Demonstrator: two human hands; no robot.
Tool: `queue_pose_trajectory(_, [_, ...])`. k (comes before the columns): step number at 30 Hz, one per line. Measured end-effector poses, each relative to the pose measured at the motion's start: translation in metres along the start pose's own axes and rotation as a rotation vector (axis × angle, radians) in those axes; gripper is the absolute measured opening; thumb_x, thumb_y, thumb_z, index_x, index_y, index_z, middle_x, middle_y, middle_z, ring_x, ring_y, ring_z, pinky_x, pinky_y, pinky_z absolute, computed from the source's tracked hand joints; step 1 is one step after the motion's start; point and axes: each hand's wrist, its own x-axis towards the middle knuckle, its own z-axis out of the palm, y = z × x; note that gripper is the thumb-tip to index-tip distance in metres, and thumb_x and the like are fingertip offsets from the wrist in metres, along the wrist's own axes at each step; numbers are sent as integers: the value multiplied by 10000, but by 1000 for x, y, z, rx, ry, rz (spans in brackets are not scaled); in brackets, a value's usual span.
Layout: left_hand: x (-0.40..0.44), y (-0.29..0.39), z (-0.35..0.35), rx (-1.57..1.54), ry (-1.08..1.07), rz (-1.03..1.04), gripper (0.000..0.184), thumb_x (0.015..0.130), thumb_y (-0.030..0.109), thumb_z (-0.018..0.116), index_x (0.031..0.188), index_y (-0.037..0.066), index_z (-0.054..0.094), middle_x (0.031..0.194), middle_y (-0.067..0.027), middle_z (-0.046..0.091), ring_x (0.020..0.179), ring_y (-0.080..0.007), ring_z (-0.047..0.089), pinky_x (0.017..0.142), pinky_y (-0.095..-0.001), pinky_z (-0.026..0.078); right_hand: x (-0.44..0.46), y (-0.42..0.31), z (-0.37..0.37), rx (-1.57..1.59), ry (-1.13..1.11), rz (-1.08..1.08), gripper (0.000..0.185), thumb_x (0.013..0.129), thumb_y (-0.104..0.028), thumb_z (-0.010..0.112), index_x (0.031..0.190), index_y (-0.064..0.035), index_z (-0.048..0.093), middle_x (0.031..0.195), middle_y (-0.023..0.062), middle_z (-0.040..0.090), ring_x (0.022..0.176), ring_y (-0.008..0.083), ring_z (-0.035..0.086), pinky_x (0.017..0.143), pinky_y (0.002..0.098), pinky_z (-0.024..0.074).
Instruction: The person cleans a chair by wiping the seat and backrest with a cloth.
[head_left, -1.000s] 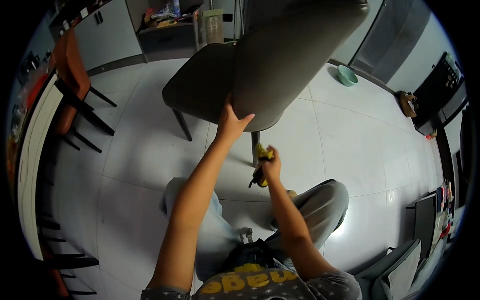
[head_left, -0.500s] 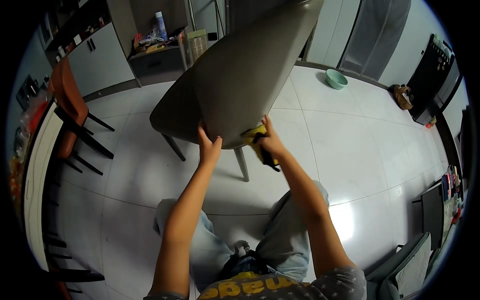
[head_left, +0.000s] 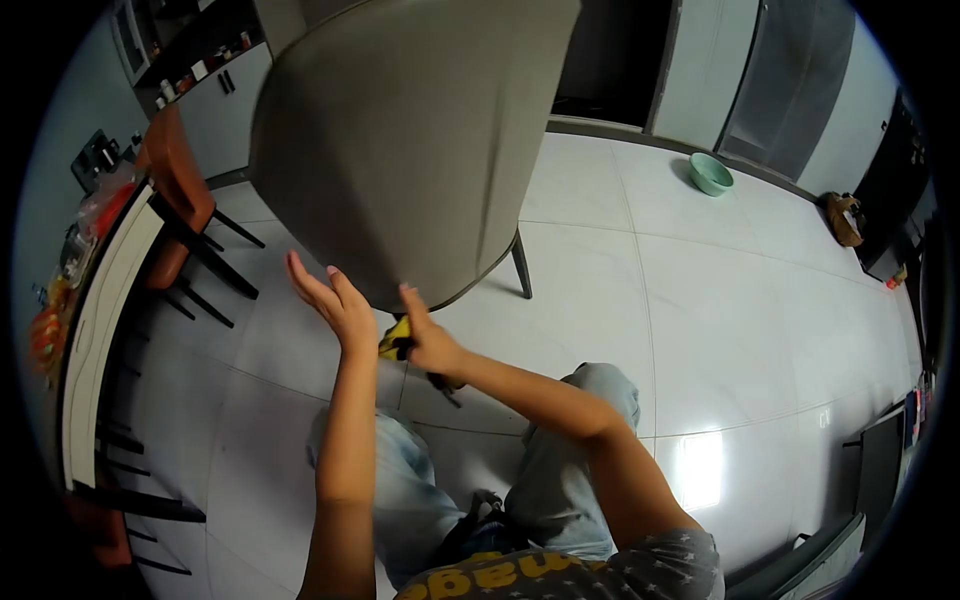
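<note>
A grey upholstered chair [head_left: 400, 150] stands in front of me with the back of its backrest facing me. My left hand [head_left: 340, 305] is at the lower left edge of the backrest, fingers apart and holding nothing; whether it touches the chair is unclear. My right hand [head_left: 430, 345] is closed around a yellow and black tool [head_left: 397, 340], just below the backrest's bottom edge. Part of the tool is hidden by the fingers.
An orange-brown chair [head_left: 175, 170] stands by a long table [head_left: 105, 330] on the left. A green basin [head_left: 710, 175] sits on the floor at the back right. Dark furniture [head_left: 880, 470] is at the lower right.
The grey chair has turned so its back faces me more squarely. My left hand has let go of its earlier hold and moved left. My right hand has moved left and down with the tool.
</note>
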Motion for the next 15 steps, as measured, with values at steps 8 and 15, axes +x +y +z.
queue_pose_trajectory(8, [42, 68, -14, 291, 77, 770, 599, 762, 4, 506, 1348, 24, 386, 1459, -196, 258, 1359, -384, 257, 1105, -570, 180, -8, -47, -20, 560, -220, 454, 758, 712, 45, 552, 1427, -13, 308, 1196, 189, 563, 1064, 242, 559, 929, 315, 432])
queue_pose_trajectory(15, [102, 163, -5, 432, -88, 940, 585, 781, 98, 551, 1348, 63, 414, 1444, -123, 343, 1363, -309, 282, 1117, -560, 170, -51, -71, -99, 1314, 158, 497, 423, 841, -148, 684, 1202, -15, 507, 1089, 94, 601, 999, 229, 605, 876, 380, 507])
